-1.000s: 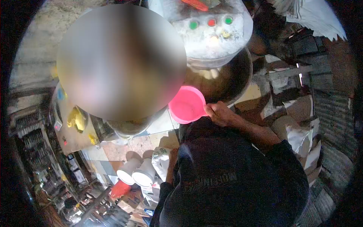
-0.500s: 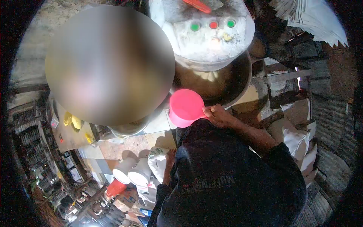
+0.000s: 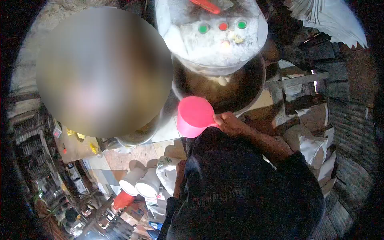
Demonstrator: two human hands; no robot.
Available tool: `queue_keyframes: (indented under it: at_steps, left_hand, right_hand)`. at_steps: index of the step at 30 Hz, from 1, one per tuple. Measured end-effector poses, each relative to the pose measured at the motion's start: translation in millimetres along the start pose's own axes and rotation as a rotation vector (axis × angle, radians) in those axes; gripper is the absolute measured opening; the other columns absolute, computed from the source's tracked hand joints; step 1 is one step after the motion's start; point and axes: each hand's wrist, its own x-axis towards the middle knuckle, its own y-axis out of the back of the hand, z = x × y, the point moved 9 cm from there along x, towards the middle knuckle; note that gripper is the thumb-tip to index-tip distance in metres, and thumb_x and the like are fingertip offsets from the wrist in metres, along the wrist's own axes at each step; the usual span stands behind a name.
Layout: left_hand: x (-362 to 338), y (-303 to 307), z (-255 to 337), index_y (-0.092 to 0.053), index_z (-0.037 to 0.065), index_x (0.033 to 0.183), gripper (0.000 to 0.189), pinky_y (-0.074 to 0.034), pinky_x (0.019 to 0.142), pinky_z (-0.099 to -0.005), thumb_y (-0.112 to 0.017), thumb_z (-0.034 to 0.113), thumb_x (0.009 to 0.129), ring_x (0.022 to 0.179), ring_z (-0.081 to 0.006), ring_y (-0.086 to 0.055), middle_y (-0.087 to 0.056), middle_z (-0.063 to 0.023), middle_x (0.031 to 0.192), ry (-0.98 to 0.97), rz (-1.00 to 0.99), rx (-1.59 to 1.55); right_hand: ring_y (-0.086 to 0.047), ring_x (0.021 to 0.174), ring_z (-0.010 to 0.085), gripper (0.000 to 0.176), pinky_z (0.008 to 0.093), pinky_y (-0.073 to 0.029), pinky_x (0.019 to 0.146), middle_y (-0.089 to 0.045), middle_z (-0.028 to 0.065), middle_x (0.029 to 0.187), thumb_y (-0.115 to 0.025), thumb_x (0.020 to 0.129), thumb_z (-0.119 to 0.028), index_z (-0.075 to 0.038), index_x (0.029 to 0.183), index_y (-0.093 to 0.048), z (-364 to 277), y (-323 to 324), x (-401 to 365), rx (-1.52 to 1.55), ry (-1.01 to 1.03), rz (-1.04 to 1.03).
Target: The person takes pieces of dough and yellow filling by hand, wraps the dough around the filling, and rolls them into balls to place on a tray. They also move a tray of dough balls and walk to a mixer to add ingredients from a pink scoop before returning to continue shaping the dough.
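Observation:
A pink jug [image 3: 196, 114] is held by its handle in my right hand [image 3: 229, 123], whose fingers are wrapped round it. The jug is just in front of my dark top, near the front rim of a large metal bowl [image 3: 259, 86]. Pale dough-like material [image 3: 224, 81] shows in the bowl, under the machine head. My left hand [image 3: 181, 170] hangs low at my left side, beside a white sack [image 3: 167, 172]; its fingers are not clear, so its grip cannot be made out.
A dusty white machine head [image 3: 224, 44] with green and red buttons overhangs the bowl. A large blurred disc hides the left. White buckets [image 3: 132, 180] stand on the tiled floor [image 3: 132, 154]. Paper sacks [image 3: 312, 144] lie at the right, near corrugated sheeting [image 3: 354, 136].
The blurred disc has shifted left, showing more of the bowl's left side. The pink jug has moved slightly down and left and looks a little tilted; my right hand still holds it.

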Motion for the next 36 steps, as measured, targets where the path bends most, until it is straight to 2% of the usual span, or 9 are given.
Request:
queue_keyframes:
  at_steps: [4, 11, 15, 17, 20, 24, 26, 30, 36]
  left_hand:
    - [-8.7, 8.8, 15.8, -0.066, 0.004, 0.096, 0.026, -0.048, 0.072, -0.0356, -0.054, 0.026, 0.093, 0.081, -0.0268, -0.063, -0.065, -0.0145, 0.086, -0.105, 0.051, -0.130]
    - [-1.0, -0.5, -19.5, -0.066, 0.002, 0.090, 0.030, -0.047, 0.071, -0.0347, -0.061, 0.032, 0.090, 0.076, -0.0215, -0.062, -0.065, -0.0108, 0.080, 0.080, 0.064, -0.122]
    - [-1.5, 1.4, -20.0, -0.066, 0.002, 0.090, 0.030, -0.047, 0.071, -0.0346, -0.061, 0.032, 0.090, 0.076, -0.0215, -0.062, -0.065, -0.0105, 0.079, 0.120, 0.050, -0.049]
    - [-1.6, 0.2, -21.2, -0.066, 0.002, 0.090, 0.031, -0.047, 0.071, -0.0346, -0.062, 0.032, 0.090, 0.076, -0.0214, -0.062, -0.065, -0.0104, 0.079, 0.131, 0.043, -0.033]
    - [-1.4, -0.1, -21.9, -0.066, 0.002, 0.090, 0.031, -0.047, 0.071, -0.0345, -0.062, 0.033, 0.089, 0.075, -0.0214, -0.062, -0.065, -0.0102, 0.078, 0.146, 0.031, -0.016]
    - [-0.3, -1.0, -21.6, -0.066, 0.002, 0.090, 0.031, -0.047, 0.071, -0.0345, -0.062, 0.033, 0.089, 0.075, -0.0213, -0.062, -0.064, -0.0100, 0.078, 0.161, 0.018, 0.000]
    - [1.3, -0.6, -19.2, -0.066, 0.002, 0.090, 0.031, -0.047, 0.071, -0.0345, -0.063, 0.033, 0.089, 0.075, -0.0213, -0.061, -0.064, -0.0099, 0.077, 0.166, 0.012, 0.006]
    - [1.7, 2.2, -17.2, -0.066, 0.002, 0.090, 0.032, -0.047, 0.071, -0.0344, -0.063, 0.034, 0.088, 0.074, -0.0212, -0.061, -0.064, -0.0097, 0.077, 0.187, -0.001, 0.023]
    - [2.5, 6.6, -13.3, -0.066, 0.002, 0.090, 0.032, -0.047, 0.070, -0.0343, -0.064, 0.034, 0.088, 0.073, -0.0211, -0.061, -0.064, -0.0093, 0.075, 0.245, -0.046, 0.070]
  right_hand:
    - [-0.058, 0.066, 0.0324, 0.046, 0.0432, -0.046, 0.067, -0.056, 0.0198, 0.070, -0.032, 0.101, -0.033, 0.002, 0.084, -0.056, 10.7, -5.3, -0.5, 0.099, -0.087, 0.003]
    - [-0.061, 0.076, 0.0449, 0.049, 0.0504, -0.047, 0.072, -0.061, 0.0256, 0.074, -0.031, 0.099, -0.038, 0.002, 0.088, -0.058, 1.0, 2.9, -3.8, 0.108, -0.228, -0.066]
    - [-0.062, 0.076, 0.0444, 0.047, 0.0508, -0.047, 0.071, -0.061, 0.0259, 0.075, -0.032, 0.099, -0.037, 0.001, 0.090, -0.057, 3.0, -3.0, -0.9, 0.032, -0.074, -0.045]
    - [-0.057, 0.064, 0.0305, 0.049, 0.0432, -0.046, 0.067, -0.056, 0.0171, 0.067, -0.030, 0.101, -0.036, 0.002, 0.086, -0.057, 5.0, -3.5, -1.3, 0.095, -0.091, -0.035]
    - [-0.063, 0.074, 0.0422, 0.042, 0.0496, -0.047, 0.069, -0.062, 0.0240, 0.075, -0.034, 0.098, -0.034, 0.000, 0.090, -0.057, 8.5, -4.1, -2.5, 0.135, -0.218, -0.070]
    - [-0.063, 0.073, 0.0421, 0.042, 0.0496, -0.047, 0.068, -0.062, 0.0233, 0.073, -0.034, 0.098, -0.033, 0.001, 0.090, -0.057, 6.2, -4.7, 0.3, 0.044, -0.030, 0.008]
    - [-0.063, 0.072, 0.0418, 0.042, 0.0494, -0.047, 0.069, -0.062, 0.0238, 0.073, -0.034, 0.098, -0.034, 0.001, 0.090, -0.057, 6.2, -3.6, -1.5, 0.131, -0.209, -0.089]
    - [-0.060, 0.068, 0.0340, 0.044, 0.0451, -0.046, 0.068, -0.059, 0.0195, 0.068, -0.030, 0.100, -0.031, 0.003, 0.096, -0.058, 2.0, -3.4, -0.3, 0.079, -0.170, -0.092]
    - [-0.063, 0.077, 0.0423, 0.043, 0.0504, -0.048, 0.076, -0.063, 0.0258, 0.079, -0.031, 0.099, -0.032, 0.001, 0.095, -0.059, 1.6, -3.1, -1.1, 0.177, -0.246, -0.117]
